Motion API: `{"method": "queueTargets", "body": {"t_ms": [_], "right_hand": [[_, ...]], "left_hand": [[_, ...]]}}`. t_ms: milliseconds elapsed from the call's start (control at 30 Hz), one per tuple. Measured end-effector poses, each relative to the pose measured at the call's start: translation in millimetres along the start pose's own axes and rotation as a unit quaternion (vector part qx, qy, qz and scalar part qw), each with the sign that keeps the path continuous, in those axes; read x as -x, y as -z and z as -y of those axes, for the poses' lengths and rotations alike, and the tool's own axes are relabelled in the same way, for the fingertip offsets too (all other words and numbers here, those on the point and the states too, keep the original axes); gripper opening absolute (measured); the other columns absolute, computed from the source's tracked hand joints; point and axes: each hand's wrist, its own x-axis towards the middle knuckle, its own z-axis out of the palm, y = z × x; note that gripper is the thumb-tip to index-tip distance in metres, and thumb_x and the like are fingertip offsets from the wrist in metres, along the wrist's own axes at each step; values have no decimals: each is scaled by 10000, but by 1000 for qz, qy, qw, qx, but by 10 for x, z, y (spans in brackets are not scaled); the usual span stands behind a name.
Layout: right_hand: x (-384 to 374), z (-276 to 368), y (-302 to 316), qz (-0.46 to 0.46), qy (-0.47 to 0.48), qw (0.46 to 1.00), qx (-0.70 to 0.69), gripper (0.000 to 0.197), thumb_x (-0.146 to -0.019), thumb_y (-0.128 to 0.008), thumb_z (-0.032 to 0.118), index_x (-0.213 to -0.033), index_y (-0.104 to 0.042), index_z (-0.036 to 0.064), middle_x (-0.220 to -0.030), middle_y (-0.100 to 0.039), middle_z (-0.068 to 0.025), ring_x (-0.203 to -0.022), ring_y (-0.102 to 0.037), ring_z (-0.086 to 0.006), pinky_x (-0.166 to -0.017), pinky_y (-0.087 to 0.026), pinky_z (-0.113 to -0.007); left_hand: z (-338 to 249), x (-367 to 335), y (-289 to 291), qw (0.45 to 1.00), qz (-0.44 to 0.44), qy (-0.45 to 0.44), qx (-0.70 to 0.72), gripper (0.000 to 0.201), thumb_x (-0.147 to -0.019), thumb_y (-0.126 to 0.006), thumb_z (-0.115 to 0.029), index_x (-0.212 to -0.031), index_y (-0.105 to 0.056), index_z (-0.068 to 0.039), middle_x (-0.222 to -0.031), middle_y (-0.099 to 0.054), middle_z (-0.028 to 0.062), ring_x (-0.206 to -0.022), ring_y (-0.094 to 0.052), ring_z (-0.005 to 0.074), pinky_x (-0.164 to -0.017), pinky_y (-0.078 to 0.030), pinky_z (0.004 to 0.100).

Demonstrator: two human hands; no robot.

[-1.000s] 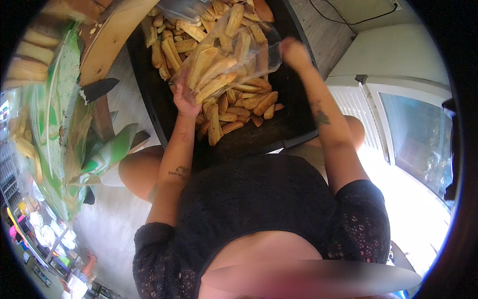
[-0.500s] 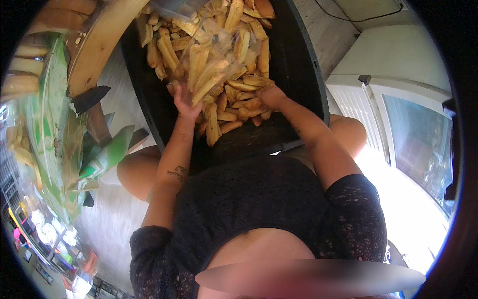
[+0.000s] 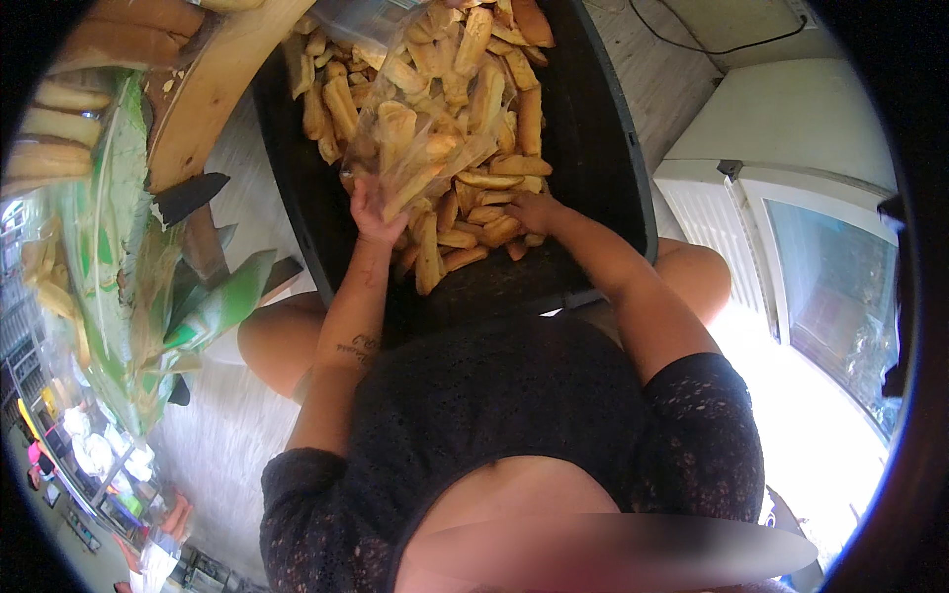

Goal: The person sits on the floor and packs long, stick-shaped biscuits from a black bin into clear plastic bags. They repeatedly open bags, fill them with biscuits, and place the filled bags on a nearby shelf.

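Note:
A deep black bin stands between my knees, heaped with golden-brown bread sticks. Over the heap lies a clear plastic bag with several bread sticks inside. My left hand grips the bag's near left side, its thumb and fingers curled on the film. At the right of the pile, my right hand is closed among loose bread sticks, with its fingertips around one of them. The fingers' undersides are hidden, so I cannot see how much bread they hold.
On the left, long bread rolls lie by a wooden board and a green-and-white plastic wrapper. A white cabinet with a glass door stands to the right. A black cable runs at the upper right.
My right hand has moved slightly left and down into the loose bread sticks. My left hand stays on the bag, which has shifted a little. The whole view has shifted slightly.

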Motion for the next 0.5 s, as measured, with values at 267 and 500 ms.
{"method": "queueTargets", "body": {"t_ms": [267, 500], "right_hand": [[355, 554, 721, 171, 28, 983, 56, 565, -758, -631, 245, -1256, -428, 73, -1177, -529, -147, -1065, -508, -293, -916, -385, -391], [63, 287, 866, 82, 87, 990, -73, 633, -773, -609, 238, -1317, -346, 50, -1214, -505, -171, -1100, -488, -312, -918, -395, -404]], "left_hand": [[3, -7, -4, 1000, 17, -7, 7, 719, -740, -607, -469, -1299, -366, -86, -1284, -435, 107, -1192, -385, 312, -1004, -283, 447], [6, -16, 10, 999, 28, 20, 21, 693, -769, -577, -477, -1295, -369, -76, -1303, -414, 122, -1198, -383, 316, -990, -310, 458]]}}
